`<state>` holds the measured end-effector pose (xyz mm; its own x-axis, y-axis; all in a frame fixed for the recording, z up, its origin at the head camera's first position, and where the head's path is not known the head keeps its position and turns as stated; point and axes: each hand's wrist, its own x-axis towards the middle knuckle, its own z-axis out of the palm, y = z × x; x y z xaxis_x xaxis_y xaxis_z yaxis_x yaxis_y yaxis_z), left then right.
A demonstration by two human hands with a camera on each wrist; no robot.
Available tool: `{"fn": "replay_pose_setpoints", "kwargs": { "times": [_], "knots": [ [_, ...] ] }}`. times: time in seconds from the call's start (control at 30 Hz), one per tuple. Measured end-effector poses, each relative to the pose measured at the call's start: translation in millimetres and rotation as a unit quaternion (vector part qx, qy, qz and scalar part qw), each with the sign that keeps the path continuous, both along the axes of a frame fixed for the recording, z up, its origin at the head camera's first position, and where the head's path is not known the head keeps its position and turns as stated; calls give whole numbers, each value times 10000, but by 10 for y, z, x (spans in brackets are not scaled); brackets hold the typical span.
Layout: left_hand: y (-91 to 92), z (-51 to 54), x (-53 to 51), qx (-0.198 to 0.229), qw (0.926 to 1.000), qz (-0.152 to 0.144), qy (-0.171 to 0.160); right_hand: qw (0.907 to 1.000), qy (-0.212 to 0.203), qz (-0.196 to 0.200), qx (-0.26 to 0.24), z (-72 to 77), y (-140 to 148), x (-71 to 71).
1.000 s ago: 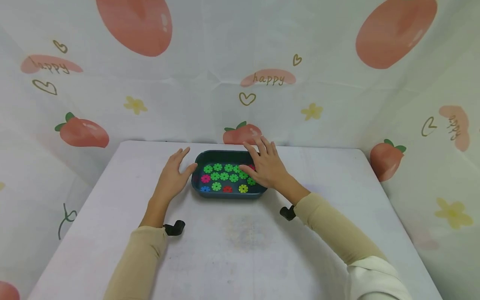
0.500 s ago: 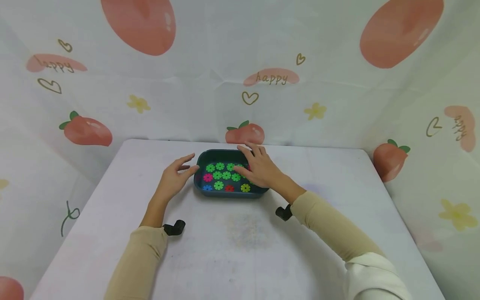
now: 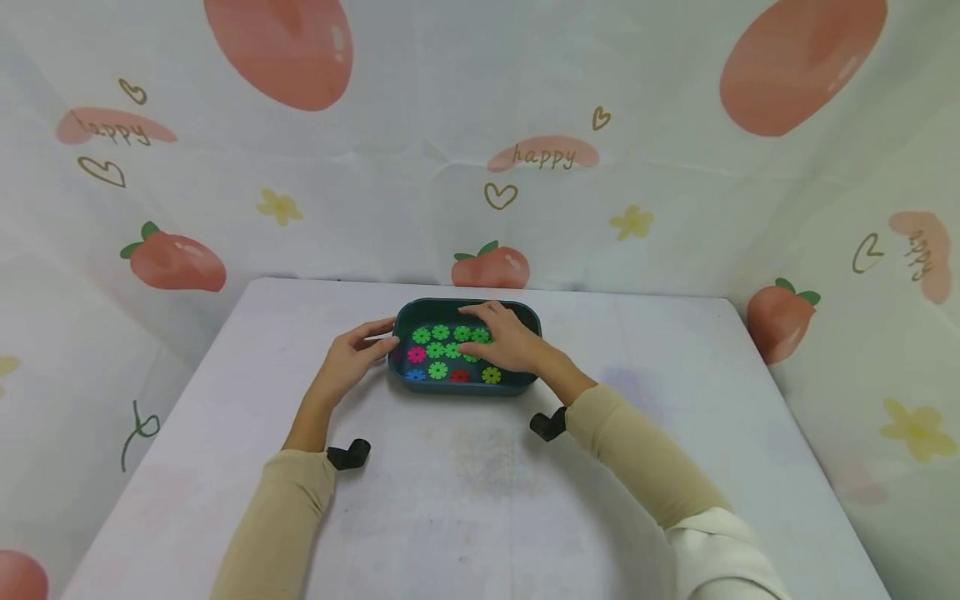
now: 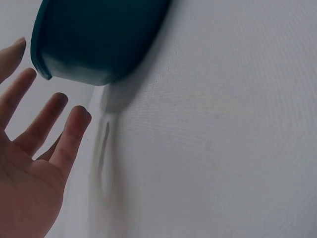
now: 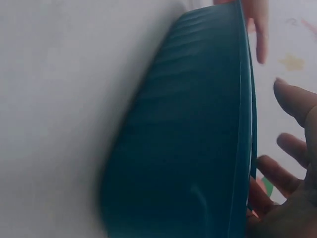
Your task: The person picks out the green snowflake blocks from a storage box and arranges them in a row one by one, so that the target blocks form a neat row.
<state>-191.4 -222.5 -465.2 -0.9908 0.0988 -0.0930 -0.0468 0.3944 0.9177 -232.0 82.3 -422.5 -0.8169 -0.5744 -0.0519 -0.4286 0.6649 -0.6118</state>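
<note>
On the white tabletop [image 3: 420, 517], the dark blue-green tray [image 3: 465, 389] is set near the far edge. The left grip [image 3: 347, 362] is held loose by the tray's left end, and the right grip [image 3: 507, 340] is held over the tray with fingers apart; nothing is seen held in either one. Inside the tray, the small flower-shaped pieces [image 3: 437, 351] are best touched softly from above, so that none are flipped or bunched up.

Discs [image 3: 436, 350] in tray [image 3: 465, 389] on table [image 3: 450, 521], left hand [image 3: 347, 360] beside left end, right hand [image 3: 510, 340] above, backdrop [image 3: 412, 217] behind
</note>
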Motion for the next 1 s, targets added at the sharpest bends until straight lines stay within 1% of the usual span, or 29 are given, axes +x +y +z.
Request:
{"fn": "replay_pose_setpoints", "kwargs": {
  "times": [0.1, 0.2, 0.3, 0.37, 0.53, 0.67, 0.77, 0.87, 1.0],
  "knots": [
    [-4, 3, 10, 199, 9998, -53, -61, 9994, -277, 33, -213, -12, -33, -10],
    [-6, -18, 6, 536, 9982, -229, -125, 9984, -449, 101, -338, -34, -62, -16],
    [-6, -57, -7, 824, 9956, -405, -197, 9977, -530, 180, -383, -70, -92, -21],
    [-7, -84, -17, 876, 9949, -443, -235, 9975, -551, 238, -371, -96, -115, -24],
    [-18, -119, -28, 720, 9962, -392, -289, 9945, -774, 445, -556, -128, -202, -21],
    [-21, -132, -37, 657, 9964, -452, -301, 9928, -937, 459, -589, -171, -274, -24],
    [-19, -143, -38, 729, 9953, -490, -415, 9933, -947, 467, -479, -228, -320, -30],
    [-21, -152, -29, 880, 9936, -466, -538, 9935, -925, 529, -412, -270, -373, -30],
    [-36, -167, -16, 991, 9922, -491, -569, 9938, -848, 580, -430, -297, -431, -26]
  ]
}}
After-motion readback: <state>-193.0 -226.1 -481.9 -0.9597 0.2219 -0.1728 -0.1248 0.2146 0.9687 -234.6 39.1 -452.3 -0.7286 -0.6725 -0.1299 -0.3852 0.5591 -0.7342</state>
